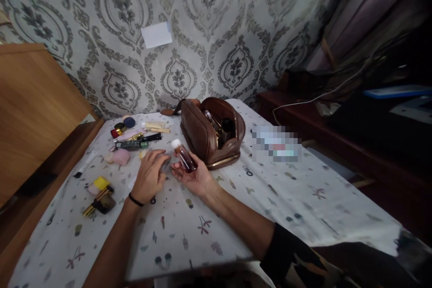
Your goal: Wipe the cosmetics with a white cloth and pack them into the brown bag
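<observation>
A small clear bottle of dark red liquid with a white top point(185, 157) rests tilted in my right hand point(199, 179), palm turned up and fingers closed round its lower part. Just left of it is my left hand point(148, 177), wearing a black band at the wrist. Its fingers are curled toward the thumb around something small and greyish that I cannot make out. Behind my right hand stands an open brown toiletry bag point(199, 130), its zip undone and several dark and metallic items inside.
Several cosmetics lie left of the bag, among them a cream tube point(153, 126), a dark green tube point(130, 145) and a pink sponge point(120, 157). Nearer me are a yellow item point(101, 183) and a dark bottle with a gold cap point(105, 201). A wooden panel point(40, 112) borders the left.
</observation>
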The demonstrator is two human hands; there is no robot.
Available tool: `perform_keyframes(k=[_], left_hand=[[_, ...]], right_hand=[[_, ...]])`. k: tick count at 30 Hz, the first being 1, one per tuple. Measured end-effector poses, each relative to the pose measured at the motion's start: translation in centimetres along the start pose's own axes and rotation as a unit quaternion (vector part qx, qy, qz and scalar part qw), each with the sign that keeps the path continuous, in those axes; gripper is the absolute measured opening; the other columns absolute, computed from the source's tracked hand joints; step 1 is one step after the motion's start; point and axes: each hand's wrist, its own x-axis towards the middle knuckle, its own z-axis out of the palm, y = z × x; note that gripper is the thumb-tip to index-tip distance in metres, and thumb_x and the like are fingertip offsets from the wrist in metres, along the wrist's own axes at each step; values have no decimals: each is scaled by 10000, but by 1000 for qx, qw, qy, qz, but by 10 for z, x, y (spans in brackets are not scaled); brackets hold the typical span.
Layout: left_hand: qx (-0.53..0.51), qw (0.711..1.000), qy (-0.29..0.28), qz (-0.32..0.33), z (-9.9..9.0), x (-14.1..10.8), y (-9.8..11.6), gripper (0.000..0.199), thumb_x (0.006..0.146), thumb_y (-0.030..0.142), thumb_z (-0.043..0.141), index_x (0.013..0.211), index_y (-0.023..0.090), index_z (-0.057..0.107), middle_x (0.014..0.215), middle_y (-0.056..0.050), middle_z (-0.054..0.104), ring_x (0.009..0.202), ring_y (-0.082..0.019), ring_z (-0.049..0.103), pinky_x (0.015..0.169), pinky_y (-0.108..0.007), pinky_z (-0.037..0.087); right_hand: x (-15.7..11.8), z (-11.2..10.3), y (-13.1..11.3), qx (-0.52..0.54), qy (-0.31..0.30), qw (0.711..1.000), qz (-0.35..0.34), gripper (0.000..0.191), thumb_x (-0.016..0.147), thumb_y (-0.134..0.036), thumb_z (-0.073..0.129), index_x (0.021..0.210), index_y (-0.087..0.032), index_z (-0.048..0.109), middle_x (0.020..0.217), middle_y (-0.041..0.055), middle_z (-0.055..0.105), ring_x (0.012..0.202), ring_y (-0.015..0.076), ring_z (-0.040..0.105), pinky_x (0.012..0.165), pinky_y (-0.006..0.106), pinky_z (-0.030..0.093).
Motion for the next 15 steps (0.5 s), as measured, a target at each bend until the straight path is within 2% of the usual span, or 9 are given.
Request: perform_keyframes(k=[3,5,7,9,11,13,15], left_hand=[[-124,991,48,-30,-1,0,8,460,829,133,490,1284,200,498,1291,-110,552,1237,-273,500,1094,-485,384],[-215,970,75,-81,-1,0,13,455,889,230,520,1338,209,449,1343,-116,531,1267,-265,502,1094,-455,399],[-305,941,75,-127,-2,1,15,466,913,313,542,1356,213,440,1351,-117,541,1252,-253,534,1054,-412,449],[-368,915,58,-157,-6,2,16,471,901,361,577,1334,205,478,1260,-107,606,1124,-228,614,947,-355,519],[-399,898,46,-179,-12,4,15,449,862,378,634,1260,192,543,1099,-81,667,897,-182,660,790,-293,556],[-414,887,50,-197,-18,5,13,382,820,378,684,1136,177,607,977,-59,687,718,-139,625,648,-240,535],[-418,884,52,-202,-23,5,12,307,792,376,712,1003,162,649,918,-58,692,653,-123,589,570,-211,498]], right_hand=[[-1,0,2,-1,-11,1000,25,479,1022,-408,343,879,-109,689,523,33,610,560,170,611,689,319,534],[-1,0,4,-13,-26,998,47,497,1021,-429,343,852,-106,682,502,31,594,535,176,595,675,333,536],[-2,0,7,-28,-40,997,67,492,1017,-444,354,825,-120,669,506,30,603,521,177,592,658,332,534],[-3,0,9,-41,-53,994,90,516,1018,-474,340,799,-132,657,516,41,620,525,182,608,639,325,530],[-4,0,10,-52,-61,990,113,571,1019,-523,301,791,-136,653,524,53,633,535,189,634,630,319,530],[-7,-1,9,-71,-67,988,122,601,1019,-560,280,824,-135,658,562,54,660,538,186,656,620,311,531],[-12,-4,8,-108,-85,983,125,605,1010,-592,299,885,-127,666,629,61,697,551,181,678,601,294,528]])
